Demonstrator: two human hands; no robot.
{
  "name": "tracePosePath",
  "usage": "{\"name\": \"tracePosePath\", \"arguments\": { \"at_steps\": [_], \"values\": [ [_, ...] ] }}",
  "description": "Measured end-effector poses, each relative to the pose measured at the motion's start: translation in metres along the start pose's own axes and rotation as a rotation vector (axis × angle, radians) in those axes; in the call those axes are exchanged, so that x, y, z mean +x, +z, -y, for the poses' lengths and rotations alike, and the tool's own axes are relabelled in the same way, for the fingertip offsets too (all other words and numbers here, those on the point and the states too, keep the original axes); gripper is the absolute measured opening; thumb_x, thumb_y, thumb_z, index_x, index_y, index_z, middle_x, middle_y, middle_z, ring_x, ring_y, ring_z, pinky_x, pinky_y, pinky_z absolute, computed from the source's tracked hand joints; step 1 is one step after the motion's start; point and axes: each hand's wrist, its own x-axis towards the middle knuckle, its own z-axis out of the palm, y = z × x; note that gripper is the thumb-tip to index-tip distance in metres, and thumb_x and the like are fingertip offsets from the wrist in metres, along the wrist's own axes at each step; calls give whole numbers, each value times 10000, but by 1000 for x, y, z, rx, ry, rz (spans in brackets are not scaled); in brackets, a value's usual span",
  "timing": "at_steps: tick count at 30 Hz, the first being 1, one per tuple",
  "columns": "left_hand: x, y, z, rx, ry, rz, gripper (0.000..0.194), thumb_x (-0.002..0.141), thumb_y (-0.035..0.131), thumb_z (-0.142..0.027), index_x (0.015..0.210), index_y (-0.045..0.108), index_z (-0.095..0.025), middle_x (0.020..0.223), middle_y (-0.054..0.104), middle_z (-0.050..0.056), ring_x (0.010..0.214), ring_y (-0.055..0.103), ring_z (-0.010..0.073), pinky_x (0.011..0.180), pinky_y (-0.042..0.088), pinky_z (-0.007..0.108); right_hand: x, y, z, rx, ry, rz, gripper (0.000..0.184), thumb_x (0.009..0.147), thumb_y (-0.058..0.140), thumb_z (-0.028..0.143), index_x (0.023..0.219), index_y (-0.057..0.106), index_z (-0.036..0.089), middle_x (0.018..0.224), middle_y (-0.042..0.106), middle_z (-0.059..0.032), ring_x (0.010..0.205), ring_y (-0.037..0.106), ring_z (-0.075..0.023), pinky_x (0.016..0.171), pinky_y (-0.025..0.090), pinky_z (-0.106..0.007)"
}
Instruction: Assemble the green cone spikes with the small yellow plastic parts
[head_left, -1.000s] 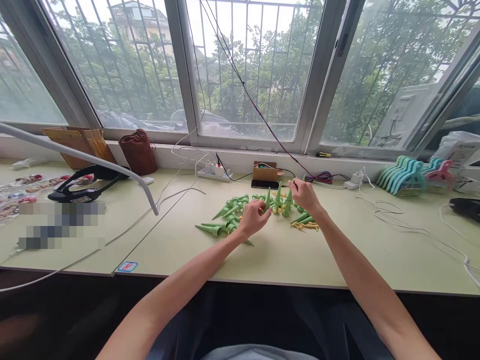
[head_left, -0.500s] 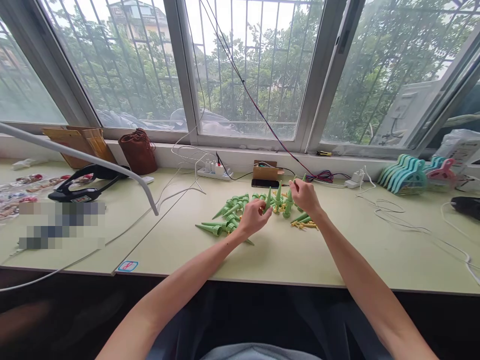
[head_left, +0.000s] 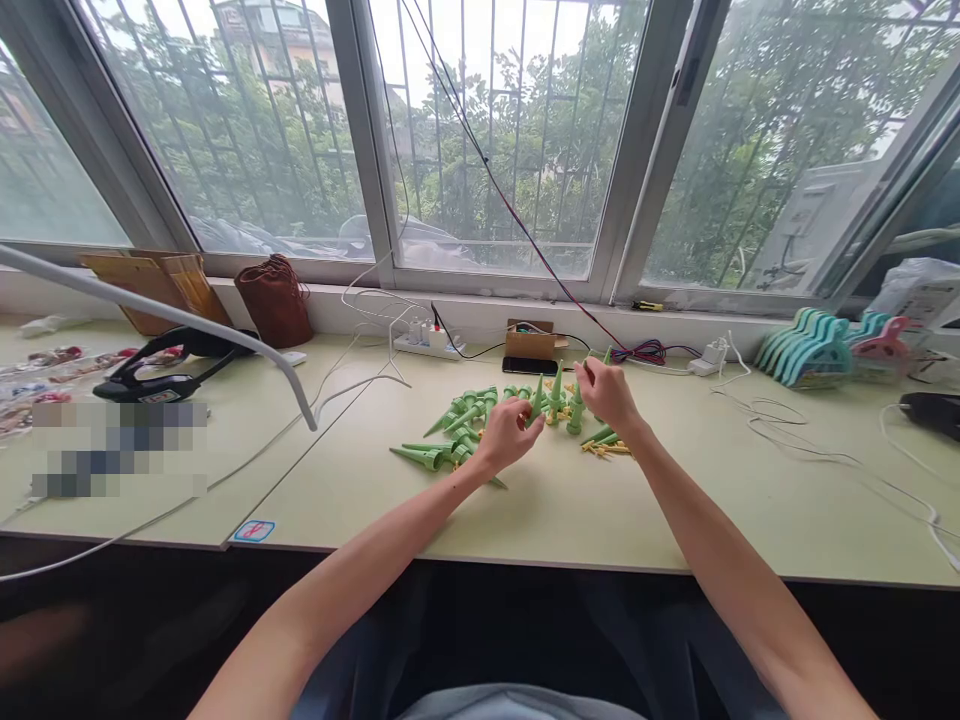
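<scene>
Green plastic watering spikes lie and stand in a loose cluster on the table. My left hand (head_left: 510,437) is closed around the lower part of one green spike (head_left: 536,398), whose point sticks up. With fingers pinched, my right hand (head_left: 607,392) is above and beside an upright spike (head_left: 575,412); what the fingertips grip is hidden. Another upright spike (head_left: 555,398) stands between the hands. To the left lie several spikes, one of them with an open cup end (head_left: 431,459). Small yellow pieces (head_left: 606,450) are piled below my right hand.
Behind the cluster are a phone (head_left: 529,366), a small cardboard box (head_left: 534,342) and a power strip (head_left: 429,346). White cables (head_left: 352,385) cross the table on the left. Turquoise hangers (head_left: 806,350) stand at right; a black head strap (head_left: 161,370) lies at left.
Both hands keep nearly the same place and grip. The view has shifted very slightly.
</scene>
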Motion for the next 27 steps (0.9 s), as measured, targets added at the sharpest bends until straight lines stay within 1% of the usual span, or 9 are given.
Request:
{"name": "tracePosePath", "arguments": {
  "at_steps": [5,12,15,18,20,22,24,25,27],
  "values": [
    [-1,1,0,10,5,1,302,836,582,-335,608,461,-179,631,459,-15,575,422,109,600,351,263,1,1,-1,11,-5,-24,352,945,409,364,638,299,231,498,406,22,459,285,-130,532,243,-273],
    [-1,-1,-1,4,-10,15,295,831,586,-333,608,468,-180,636,465,-13,576,425,111,602,356,265,4,1,-5,28,28,-27,359,939,411,376,633,292,233,501,410,20,467,290,-131,536,250,-272],
    [-2,0,0,3,-13,22,298,833,584,-339,609,471,-180,639,466,-10,580,426,115,608,358,268,4,1,-5,40,51,-13,366,930,427,404,630,310,231,519,451,12,476,330,-131,541,266,-268],
    [-2,0,0,3,-13,26,304,835,583,-349,605,475,-182,639,467,-7,585,430,120,611,358,270,3,0,-5,51,81,5,349,915,453,440,648,390,224,538,498,5,496,406,-138,556,301,-263],
    [-2,0,0,3,-12,27,306,834,584,-351,601,478,-182,640,469,-6,585,431,121,609,358,270,2,-2,-4,71,100,4,307,904,472,464,729,480,211,539,515,11,506,452,-146,568,325,-263],
    [-2,0,-1,2,-12,25,305,832,584,-347,597,481,-181,639,471,-4,583,429,120,605,356,268,1,-5,0,99,115,-23,296,890,494,481,910,540,189,541,519,28,508,481,-154,577,346,-264],
    [-2,0,-1,-2,-13,21,304,830,586,-343,595,484,-180,637,475,-4,583,429,119,602,355,266,1,-9,6,114,135,-112,394,886,499,477,1123,499,161,544,501,54,496,481,-157,577,359,-267],
    [-2,0,-1,-6,-13,17,305,829,587,-344,593,484,-180,636,476,-4,583,429,118,603,356,265,1,-10,10,119,143,-176,428,889,495,464,1179,466,152,549,487,63,492,474,-154,575,363,-267],
    [-2,1,0,-23,-21,-1,319,823,595,-359,587,480,-178,633,482,-6,579,432,113,603,359,264,-3,-11,19,117,138,-300,396,914,453,429,1192,448,147,580,475,57,509,467,-146,579,367,-262]
  ]
}}
